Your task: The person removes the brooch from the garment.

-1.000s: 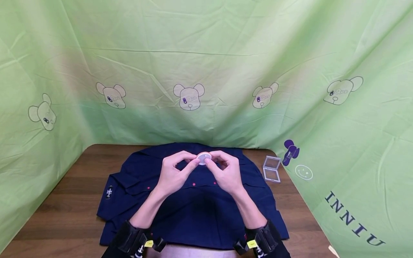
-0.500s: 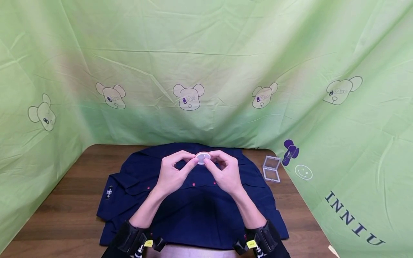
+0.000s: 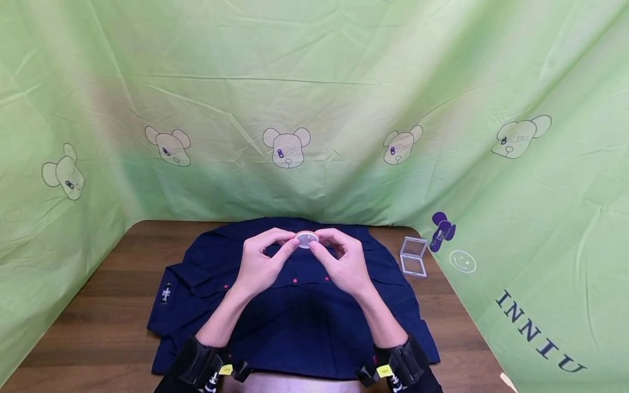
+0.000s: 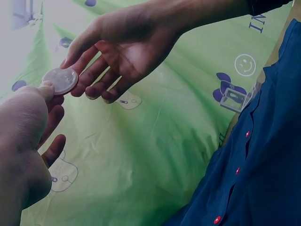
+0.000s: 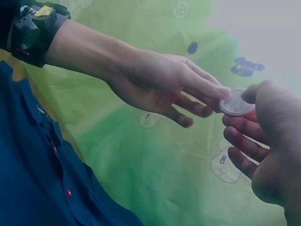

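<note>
Both hands hold one small round disc (image 3: 307, 239) over the shirt, like a button badge seen from its pale back. Its rim shows orange-red, and a small mark stands out on its face. The left hand (image 3: 261, 263) pinches the left edge between thumb and fingers. At the opposite edge the right hand (image 3: 345, 265) pinches it, thumb on the pale face. In the left wrist view, the disc (image 4: 63, 81) lies between the two thumbs, while the other fingers spread loosely behind. The disc's far side (image 5: 236, 102) is hidden in the right wrist view.
A dark blue shirt (image 3: 295, 327) with red buttons lies spread on the wooden table (image 3: 98, 305). A dark patch with a pale emblem (image 3: 166, 293) sits on its left sleeve. A hinged square clear case (image 3: 414, 256) stands open at the right. Green printed cloth (image 3: 290, 191) surrounds the table.
The disc has shifted slightly left and tipped, so its face looks flatter in the head view. Both hands keep their pinch; the left hand has moved slightly left.
</note>
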The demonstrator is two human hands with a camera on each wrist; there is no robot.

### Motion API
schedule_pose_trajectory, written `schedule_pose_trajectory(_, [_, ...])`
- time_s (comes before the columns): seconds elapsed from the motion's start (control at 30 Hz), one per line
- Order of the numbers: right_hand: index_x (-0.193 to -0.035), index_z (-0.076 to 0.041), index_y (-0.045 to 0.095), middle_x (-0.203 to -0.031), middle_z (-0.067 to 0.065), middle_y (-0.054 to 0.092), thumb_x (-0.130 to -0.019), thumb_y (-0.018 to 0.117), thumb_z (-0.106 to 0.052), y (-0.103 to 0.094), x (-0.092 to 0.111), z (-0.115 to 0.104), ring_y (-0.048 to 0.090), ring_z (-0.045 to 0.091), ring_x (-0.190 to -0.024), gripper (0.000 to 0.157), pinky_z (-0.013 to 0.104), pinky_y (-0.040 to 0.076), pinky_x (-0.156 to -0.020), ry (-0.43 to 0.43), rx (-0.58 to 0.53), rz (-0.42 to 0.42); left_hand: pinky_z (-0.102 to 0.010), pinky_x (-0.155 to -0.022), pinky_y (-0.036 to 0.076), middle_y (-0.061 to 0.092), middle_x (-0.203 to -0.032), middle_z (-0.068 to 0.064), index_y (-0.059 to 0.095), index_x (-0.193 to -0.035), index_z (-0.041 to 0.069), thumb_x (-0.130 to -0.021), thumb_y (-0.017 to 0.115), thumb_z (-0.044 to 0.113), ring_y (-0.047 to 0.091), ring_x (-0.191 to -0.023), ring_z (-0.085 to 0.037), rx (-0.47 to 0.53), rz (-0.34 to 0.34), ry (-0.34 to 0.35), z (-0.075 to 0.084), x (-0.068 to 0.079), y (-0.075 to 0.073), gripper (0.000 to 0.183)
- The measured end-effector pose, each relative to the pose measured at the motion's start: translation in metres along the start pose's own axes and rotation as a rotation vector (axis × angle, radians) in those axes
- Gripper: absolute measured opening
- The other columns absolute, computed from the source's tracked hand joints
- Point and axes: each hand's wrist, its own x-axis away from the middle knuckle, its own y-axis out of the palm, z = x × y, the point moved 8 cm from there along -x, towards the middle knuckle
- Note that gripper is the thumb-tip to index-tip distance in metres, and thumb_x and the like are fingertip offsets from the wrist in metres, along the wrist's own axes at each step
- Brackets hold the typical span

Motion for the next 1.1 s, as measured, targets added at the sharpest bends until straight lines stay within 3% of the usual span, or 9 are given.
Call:
schedule_pose_trajectory(0.27, [-0.116, 0.004, 0.071, -0.107, 0.016, 0.072, -0.096, 0.067, 0.004, 0.002, -0.001, -0.001, 0.067, 0.028, -0.091, 0.021, 0.023, 0.056, -0.081, -0.009, -0.034, -0.058, -0.021, -0.071, 0.052, 0.075, -0.081, -0.016, 0.078, -0.092, -0.006, -0.081, 0.079, -0.013, 0.065, -0.073, -0.016, -0.013, 0.008, 0.022, -0.002, 0.0, -0.001, 0.013])
schedule_pose_trajectory(0.53, [-0.127, 0.004, 0.067, -0.118, 0.016, 0.07, -0.1, 0.06, 0.002, 0.004, -0.002, -0.001, 0.067, 0.028, -0.104, 0.028, 0.027, 0.055, -0.091, 0.01, -0.047, -0.127, -0.024, -0.069, 0.053, 0.076, -0.082, -0.013, 0.078, -0.09, -0.005, -0.078, 0.08, -0.014, 0.066, -0.074, -0.016, -0.051, 0.004, 0.07, 0.0, 0.0, -0.002, 0.015])
schedule_pose_trajectory(0.73, [-0.129, 0.004, 0.066, -0.122, 0.016, 0.071, -0.103, 0.056, -0.002, 0.004, -0.003, -0.002, 0.065, 0.033, -0.11, 0.028, 0.03, 0.054, -0.095, 0.02, -0.044, -0.189, -0.03, -0.076, 0.055, 0.078, -0.087, -0.012, 0.08, -0.093, -0.003, -0.074, 0.084, -0.011, 0.071, -0.083, -0.021, -0.147, -0.009, 0.208, 0.0, 0.002, -0.001, 0.021])
schedule_pose_trajectory(0.87, [-0.129, 0.002, 0.068, -0.125, 0.012, 0.071, -0.106, 0.056, -0.01, 0.003, -0.003, 0.0, 0.066, 0.029, -0.11, 0.029, 0.027, 0.053, -0.094, 0.059, -0.022, -0.22, -0.035, -0.072, 0.054, 0.078, -0.089, -0.008, 0.082, -0.095, 0.001, -0.073, 0.085, -0.006, 0.07, -0.081, -0.021, -0.231, -0.017, 0.303, -0.003, 0.005, 0.0, 0.023])
schedule_pose_trajectory(1.1, [-0.131, 0.003, 0.067, -0.126, 0.019, 0.069, -0.105, 0.057, -0.014, 0.002, -0.002, 0.002, 0.068, 0.024, -0.102, 0.032, 0.025, 0.054, -0.086, 0.078, 0.021, -0.244, -0.037, -0.07, 0.053, 0.078, -0.087, -0.007, 0.082, -0.095, 0.002, -0.073, 0.087, -0.001, 0.07, -0.077, -0.021, -0.365, -0.001, 0.51, 0.009, 0.011, 0.001, 0.022])
